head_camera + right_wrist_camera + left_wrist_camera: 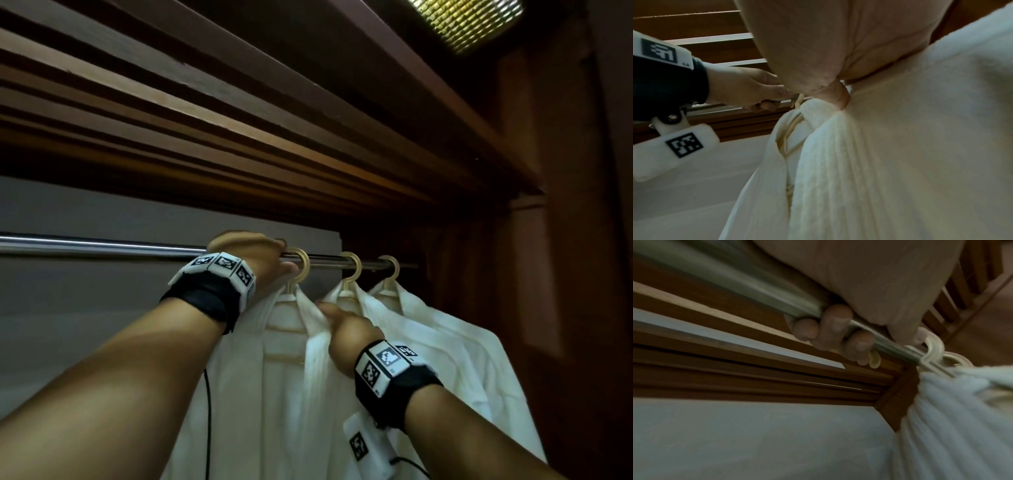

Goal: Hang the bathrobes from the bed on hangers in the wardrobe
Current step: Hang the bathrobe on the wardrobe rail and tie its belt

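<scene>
Three white bathrobes hang on pale hangers from the metal rail (102,245) in the wardrobe. The leftmost robe (281,377) hangs by a hook (301,263). My left hand (260,260) curls over the rail at that hook. In the left wrist view its fingers (830,327) wrap the rail (756,287), and index finger and thumb hold the hook (933,344). My right hand (339,322) pinches this robe's collar just below the hook; its thumb (840,95) presses into the cloth (900,146). The hanger's frame (791,129) shows inside the neck opening.
Two more robes (394,329) (462,342) hang to the right, close to the dark wooden side wall (565,240). A slatted wooden shelf (239,120) sits low over the rail. The rail is bare to the left, with a grey back wall (85,308) behind.
</scene>
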Motion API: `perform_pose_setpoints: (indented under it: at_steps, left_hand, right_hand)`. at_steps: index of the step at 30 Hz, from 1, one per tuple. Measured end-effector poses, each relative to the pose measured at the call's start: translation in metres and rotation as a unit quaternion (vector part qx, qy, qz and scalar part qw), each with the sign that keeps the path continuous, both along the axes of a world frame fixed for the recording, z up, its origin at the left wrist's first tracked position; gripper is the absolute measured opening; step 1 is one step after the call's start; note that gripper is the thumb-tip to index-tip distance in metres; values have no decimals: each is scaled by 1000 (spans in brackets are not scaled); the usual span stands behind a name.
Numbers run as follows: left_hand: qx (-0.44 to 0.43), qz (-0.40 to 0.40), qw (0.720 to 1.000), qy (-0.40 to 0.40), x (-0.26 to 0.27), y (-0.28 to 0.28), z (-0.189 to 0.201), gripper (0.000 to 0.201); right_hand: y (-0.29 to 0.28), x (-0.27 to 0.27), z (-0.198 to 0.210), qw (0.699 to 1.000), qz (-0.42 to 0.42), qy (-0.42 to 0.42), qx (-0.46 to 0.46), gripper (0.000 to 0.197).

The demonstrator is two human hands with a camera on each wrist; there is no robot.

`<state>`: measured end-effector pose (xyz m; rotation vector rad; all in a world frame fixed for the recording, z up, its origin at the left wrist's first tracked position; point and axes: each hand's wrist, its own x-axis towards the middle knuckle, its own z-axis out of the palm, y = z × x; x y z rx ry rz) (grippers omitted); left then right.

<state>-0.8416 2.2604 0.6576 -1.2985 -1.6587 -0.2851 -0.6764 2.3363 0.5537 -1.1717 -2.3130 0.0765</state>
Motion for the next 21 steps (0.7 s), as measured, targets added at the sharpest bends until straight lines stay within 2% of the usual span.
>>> perform_pose_setpoints:
  at_steps: [2,6,7,10,12,14,15,16,17,18,19,21]
  left_hand:
    - [20,11,1000,3,0,-1,-4,48]
    - [72,1,997,-20,1,-1,-17,53]
    - [84,-22,996,-32,3,-1,-20,57]
    - [165,-88,981,-52,2,1,-33,58]
    - [176,-152,966,-111,4,11,-52,63]
    - [132,-261,938,-187,5,58,-83,59]
    - [138,-303,916,-223,21,71,-106,54]
    - [160,-360,873,-286,54,69,-122,50]
    - [149,-438,827,-319,98,51,-140,40]
    - [115,-507,782,-343,154,26,-161,25]
    - [60,-565,749,-340,203,9,-185,14]
    - [-91,-672,665,-313,298,-55,-242,9]
  right_hand:
    - [-7,6,-6,999,-5,-2,33,71]
    - [-30,32,-21,997,-3,-19,81,90]
    - [-36,46,-30,997,-4,-16,75,87]
    - [-60,109,-62,997,-10,30,71,58]
    - [-87,166,-90,996,-51,49,55,45]
    - [-127,227,-123,985,-137,100,25,36]
    - [-152,255,-144,975,-185,122,9,33]
    - [-178,282,-164,964,-230,137,-8,29]
    - [-208,307,-185,950,-272,149,-30,27]
    - [-241,331,-204,934,-312,164,-55,25]
    - [-277,353,-222,915,-351,180,-81,23]
    - [-360,391,-256,871,-433,202,-116,19]
